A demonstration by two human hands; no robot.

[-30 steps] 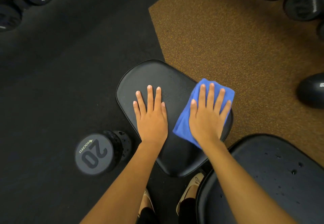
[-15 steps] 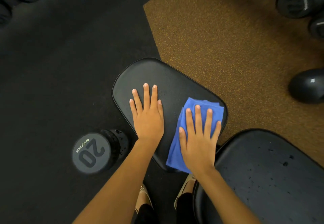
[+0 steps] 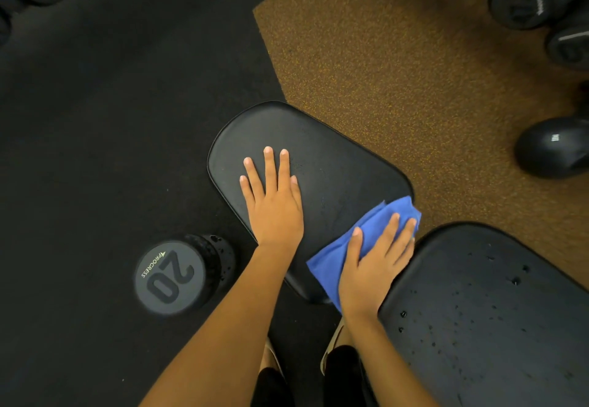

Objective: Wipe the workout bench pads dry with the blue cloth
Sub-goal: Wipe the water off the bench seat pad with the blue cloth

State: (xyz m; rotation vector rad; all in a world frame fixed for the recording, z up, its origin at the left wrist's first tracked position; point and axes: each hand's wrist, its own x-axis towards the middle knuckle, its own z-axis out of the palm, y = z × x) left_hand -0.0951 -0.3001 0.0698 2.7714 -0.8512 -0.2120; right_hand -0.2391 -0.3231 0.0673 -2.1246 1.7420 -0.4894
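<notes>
Blue cloth (image 3: 331, 268) lies at the right corner of the small pad (image 3: 334, 164), partly hidden under the flat, straight-fingered right hand (image 3: 371, 268). Left hand (image 3: 274, 205) rests flat, apart. Droplets dot the larger pad (image 3: 484, 317), cut off by the frame.

My left grip (image 3: 274, 209) lies flat, palm down, fingers straight and close together. Just right of it and nearer me, my right grip (image 3: 369, 272) presses palm down, fingers slightly spread, angled up-right. Both forearms are bare.
</notes>
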